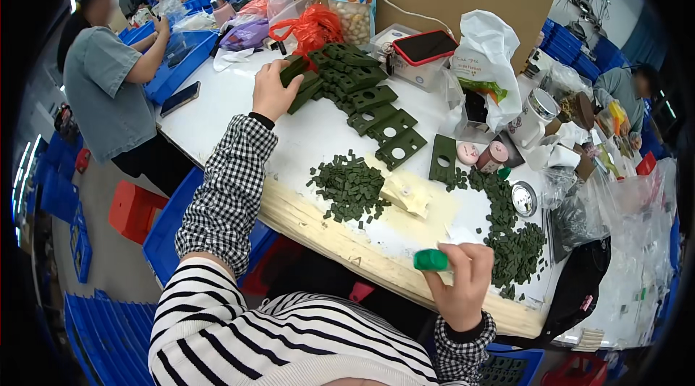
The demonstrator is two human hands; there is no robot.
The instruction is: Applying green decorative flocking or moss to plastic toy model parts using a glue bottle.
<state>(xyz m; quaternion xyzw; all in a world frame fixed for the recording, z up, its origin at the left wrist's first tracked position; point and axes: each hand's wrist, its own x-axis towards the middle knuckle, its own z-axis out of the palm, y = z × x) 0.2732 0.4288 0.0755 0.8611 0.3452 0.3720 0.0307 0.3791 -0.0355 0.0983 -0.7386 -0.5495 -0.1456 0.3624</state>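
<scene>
My left hand (274, 90) reaches to the far left of the pile, its fingers and thumb closed on a dark green plate (292, 67). More dark green plates with round holes (347, 67) lie heaped and overlapping to its right, in a row toward the table's middle. Above the near table edge, my right hand (469, 281) pinches a small glossy green object (431, 260), perhaps a cap or little bottle. Small dark green pieces form one heap (347, 187) between my hands and another heap (515, 241) beyond my right hand. A single plate (442, 158) lies apart.
A crumpled pale yellow block (407, 194) sits beside the middle heap. Behind stand a snack bag (353, 6), a red phone (425, 47) on a box, and a white bag (485, 53). A round tin (523, 198) lies right. Another person (108, 74) stands at left.
</scene>
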